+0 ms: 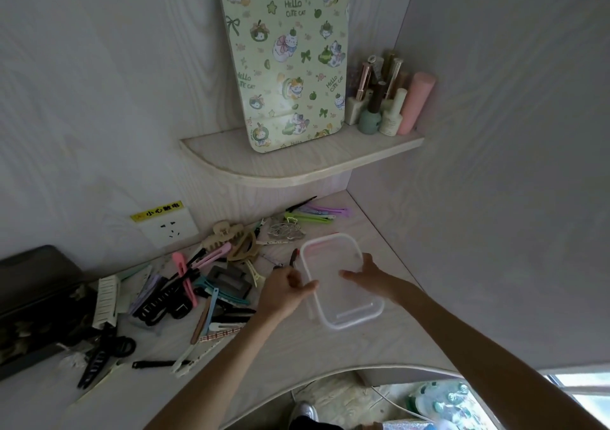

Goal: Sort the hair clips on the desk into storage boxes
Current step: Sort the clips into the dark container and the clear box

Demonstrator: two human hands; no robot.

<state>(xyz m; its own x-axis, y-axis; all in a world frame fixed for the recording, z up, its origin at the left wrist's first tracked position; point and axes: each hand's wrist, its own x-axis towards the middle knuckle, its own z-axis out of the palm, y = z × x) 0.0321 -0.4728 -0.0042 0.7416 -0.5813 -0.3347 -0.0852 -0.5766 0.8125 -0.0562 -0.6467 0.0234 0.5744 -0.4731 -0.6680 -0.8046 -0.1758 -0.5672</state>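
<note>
Hands steady my storage box (343, 284): left hand (284, 292) pinches its rim, right hand (368, 276) rests flat inside, clips (198, 284) heaped beyond my left.

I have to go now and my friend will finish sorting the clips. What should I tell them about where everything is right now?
Left hand: fingers curled, thumb on the left rim of the clear storage box.
Right hand: fingers fairly straight, resting on the box's right side.
The box sits on the desk and looks empty.
The hair clips lie heaped on the desk left of the box; a few more, green and purple, lie behind it near the wall.
Done: box set out. Left: every clip still needs sorting in.
</note>
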